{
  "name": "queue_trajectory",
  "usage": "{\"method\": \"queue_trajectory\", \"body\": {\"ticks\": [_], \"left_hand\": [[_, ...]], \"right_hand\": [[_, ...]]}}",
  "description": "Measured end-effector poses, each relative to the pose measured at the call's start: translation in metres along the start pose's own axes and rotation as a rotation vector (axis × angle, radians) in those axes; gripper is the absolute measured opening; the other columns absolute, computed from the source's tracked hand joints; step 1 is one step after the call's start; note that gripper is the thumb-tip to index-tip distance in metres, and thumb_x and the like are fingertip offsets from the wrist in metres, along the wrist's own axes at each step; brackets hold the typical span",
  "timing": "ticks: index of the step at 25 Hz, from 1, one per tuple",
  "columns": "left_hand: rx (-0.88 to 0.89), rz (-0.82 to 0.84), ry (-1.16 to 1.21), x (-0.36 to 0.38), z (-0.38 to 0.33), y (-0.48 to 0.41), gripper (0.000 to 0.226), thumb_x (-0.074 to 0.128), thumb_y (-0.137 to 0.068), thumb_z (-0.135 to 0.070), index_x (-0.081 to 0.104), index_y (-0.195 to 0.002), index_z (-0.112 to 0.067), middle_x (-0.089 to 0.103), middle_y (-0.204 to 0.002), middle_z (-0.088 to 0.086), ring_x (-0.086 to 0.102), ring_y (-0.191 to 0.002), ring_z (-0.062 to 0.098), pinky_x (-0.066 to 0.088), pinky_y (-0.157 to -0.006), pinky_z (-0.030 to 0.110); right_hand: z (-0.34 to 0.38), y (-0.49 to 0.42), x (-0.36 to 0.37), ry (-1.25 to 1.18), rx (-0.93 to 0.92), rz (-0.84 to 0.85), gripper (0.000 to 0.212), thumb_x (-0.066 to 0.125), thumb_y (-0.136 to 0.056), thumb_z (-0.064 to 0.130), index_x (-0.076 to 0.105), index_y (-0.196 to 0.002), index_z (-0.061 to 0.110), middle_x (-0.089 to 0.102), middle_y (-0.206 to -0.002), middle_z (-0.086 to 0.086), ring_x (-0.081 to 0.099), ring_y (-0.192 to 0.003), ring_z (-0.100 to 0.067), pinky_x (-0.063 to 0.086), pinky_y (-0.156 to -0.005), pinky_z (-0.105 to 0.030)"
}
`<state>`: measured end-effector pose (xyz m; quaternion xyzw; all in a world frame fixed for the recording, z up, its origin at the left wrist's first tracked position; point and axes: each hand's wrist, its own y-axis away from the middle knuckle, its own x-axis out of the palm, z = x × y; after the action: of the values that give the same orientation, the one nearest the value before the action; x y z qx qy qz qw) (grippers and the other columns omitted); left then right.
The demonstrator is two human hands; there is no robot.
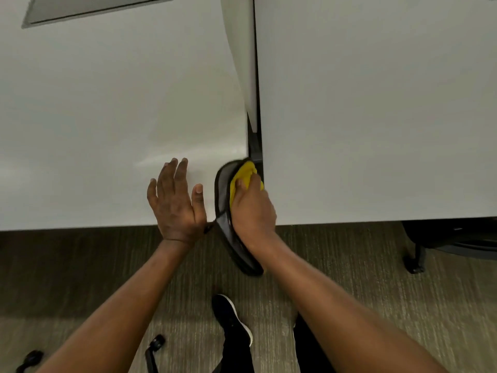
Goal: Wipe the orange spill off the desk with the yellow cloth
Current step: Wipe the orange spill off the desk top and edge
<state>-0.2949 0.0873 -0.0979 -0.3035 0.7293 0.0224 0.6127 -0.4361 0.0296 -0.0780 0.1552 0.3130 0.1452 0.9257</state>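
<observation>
My right hand [254, 208] grips the yellow cloth [243, 175], which has a grey side and dark trim [223, 200]. The cloth is bunched at the near right corner of the white desk [107, 117], and part of it hangs over the front edge toward the floor. My left hand [174, 200] lies flat on the desk near its front edge, fingers spread, just left of the cloth and holding nothing. I see no orange spill on the desk surface.
A second white desk [376, 103] stands to the right across a narrow dark gap [254, 135]. A grey inset panel [88, 9] sits at the far left. On the carpet below are my shoe [231, 319] and chair casters [415, 267].
</observation>
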Motion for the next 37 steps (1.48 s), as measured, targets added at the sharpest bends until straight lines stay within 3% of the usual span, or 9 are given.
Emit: {"method": "queue_trajectory", "body": {"ticks": [7, 12, 15, 20, 22, 23, 26, 31, 37], "left_hand": [[0.010, 0.017, 0.006, -0.002, 0.001, 0.001, 0.059, 0.023, -0.104, -0.047, 0.039, -0.152, -0.016, 0.044, -0.155, 0.008, 0.038, -0.146, 0.024, 0.026, -0.118, 0.051], [-0.019, 0.070, 0.050, -0.007, 0.000, 0.000, 0.057, 0.030, -0.104, -0.041, 0.036, -0.154, -0.014, 0.043, -0.156, 0.010, 0.036, -0.145, 0.027, 0.024, -0.119, 0.050], [-0.033, 0.126, 0.120, -0.014, -0.003, -0.001, 0.059, 0.031, -0.104, -0.040, 0.034, -0.155, -0.012, 0.041, -0.158, 0.011, 0.034, -0.148, 0.027, 0.019, -0.122, 0.050], [-0.081, 0.062, 0.294, -0.037, 0.022, -0.010, 0.054, 0.038, -0.105, -0.036, 0.039, -0.152, -0.008, 0.047, -0.150, 0.011, 0.044, -0.140, 0.028, 0.029, -0.115, 0.049], [-0.096, 0.065, 0.257, -0.050, 0.059, -0.020, 0.055, 0.037, -0.105, -0.037, 0.037, -0.153, -0.009, 0.047, -0.150, 0.011, 0.043, -0.139, 0.028, 0.028, -0.114, 0.046], [-0.095, 0.070, 0.222, -0.056, 0.081, -0.025, 0.056, 0.037, -0.105, -0.038, 0.036, -0.153, -0.009, 0.046, -0.151, 0.012, 0.043, -0.140, 0.028, 0.027, -0.115, 0.047], [-0.081, 0.091, 0.127, -0.072, 0.156, -0.039, 0.057, 0.039, -0.105, -0.039, 0.035, -0.153, -0.009, 0.045, -0.151, 0.015, 0.041, -0.141, 0.032, 0.026, -0.115, 0.050], [-0.032, 0.256, -0.030, -0.082, 0.236, -0.055, 0.068, 0.031, -0.099, -0.050, 0.036, -0.149, -0.004, 0.041, -0.151, 0.021, 0.036, -0.143, 0.038, 0.026, -0.115, 0.059], [-0.024, 0.275, -0.027, -0.072, 0.250, -0.057, 0.066, 0.030, -0.099, -0.055, 0.043, -0.145, -0.010, 0.040, -0.153, 0.019, 0.037, -0.143, 0.038, 0.030, -0.115, 0.057]], "right_hand": [[0.047, -0.108, -0.011, -0.110, -0.046, 0.019, 0.040, 0.027, -0.106, 0.037, 0.047, -0.130, 0.014, 0.063, -0.125, -0.012, 0.060, -0.113, -0.035, 0.033, -0.083, -0.036], [0.021, -0.054, -0.003, -0.030, -0.119, 0.005, 0.052, 0.029, -0.106, 0.041, 0.023, -0.154, 0.019, 0.052, -0.139, -0.019, 0.056, -0.117, -0.039, 0.040, -0.087, -0.044], [0.001, -0.008, 0.008, -0.077, -0.069, -0.063, 0.049, 0.029, -0.106, 0.043, 0.028, -0.151, 0.023, 0.054, -0.137, -0.018, 0.058, -0.116, -0.039, 0.042, -0.086, -0.043], [-0.006, 0.042, 0.032, -0.081, -0.038, -0.302, 0.047, 0.032, -0.107, 0.039, 0.031, -0.152, 0.027, 0.052, -0.125, -0.016, 0.059, -0.106, -0.039, 0.048, -0.079, -0.042], [-0.007, 0.053, 0.042, 0.083, -0.092, -0.351, 0.051, 0.035, -0.106, 0.036, 0.029, -0.156, 0.026, 0.040, -0.147, -0.022, 0.047, -0.131, -0.041, 0.046, -0.102, -0.053], [-0.010, 0.055, 0.044, 0.220, -0.126, -0.356, 0.053, 0.036, -0.106, 0.037, 0.028, -0.157, 0.026, 0.028, -0.158, -0.023, 0.031, -0.145, -0.043, 0.035, -0.115, -0.055], [-0.023, 0.055, 0.040, 0.572, -0.322, -0.342, 0.055, 0.034, -0.106, 0.043, 0.025, -0.159, 0.028, 0.007, -0.168, -0.018, 0.000, -0.155, -0.042, 0.005, -0.126, -0.055], [0.001, 0.036, 0.039, 0.867, -0.556, -0.210, 0.052, 0.031, -0.105, 0.045, 0.036, -0.154, 0.029, 0.023, -0.166, -0.017, 0.014, -0.154, -0.039, 0.012, -0.125, -0.058], [0.068, -0.042, 0.048, 0.886, -0.558, -0.061, 0.051, 0.030, -0.106, 0.047, 0.026, -0.156, 0.042, 0.020, -0.167, -0.012, 0.014, -0.155, -0.036, 0.012, -0.125, -0.056]]}}
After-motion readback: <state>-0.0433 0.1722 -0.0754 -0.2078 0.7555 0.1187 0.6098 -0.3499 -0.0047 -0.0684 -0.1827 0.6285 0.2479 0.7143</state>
